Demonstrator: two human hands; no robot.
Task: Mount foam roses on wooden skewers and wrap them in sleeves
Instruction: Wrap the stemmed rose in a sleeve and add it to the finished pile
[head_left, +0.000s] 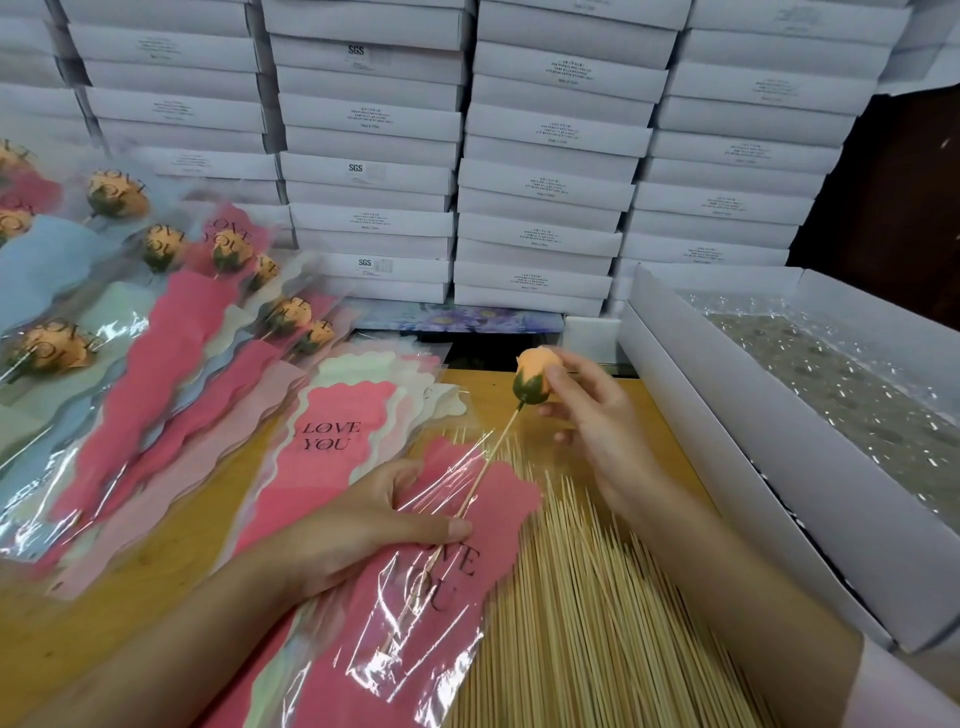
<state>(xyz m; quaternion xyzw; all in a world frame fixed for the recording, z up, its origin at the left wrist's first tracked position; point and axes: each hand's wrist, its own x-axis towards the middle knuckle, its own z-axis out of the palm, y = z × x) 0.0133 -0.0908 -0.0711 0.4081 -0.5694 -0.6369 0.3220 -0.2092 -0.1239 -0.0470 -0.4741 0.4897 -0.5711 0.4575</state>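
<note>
Done so far: I count a good heap of wrapped roses (119, 197) fanned out on the left of the table (657, 402), each with its bloom inside a printed sleeve.
Rose in hand: this foam rose (532, 376) is already on its skewer (493, 452), so I judge the mounting step finished for this one.
Step in play: sleeving. The skewer's lower part shows through the clear film of the pink sleeve (415, 613), while the bloom sits well above the sleeve's mouth.
Left to do: by my read, the rose has to go down until the bloom sits inside, then join the heap.
Stock left: plenty. A stack of empty sleeves (337, 415) lies just beyond the left hand and loose skewers (597, 623) cover the table below the right arm.
Right hand (597, 431): fingertips pinching the bloom from its right side, lifted clear of the table.
Left hand (363, 525): thumb on top, fingers under, gripping the sleeve near its mouth, right where the skewer enters.
Hands: apart, joined only by the skewer slanting between them.
Open box (727, 415): to the right, lined with crinkled plastic; I cannot tell what is in it.
Backdrop: stacked white boxes (545, 187).
</note>
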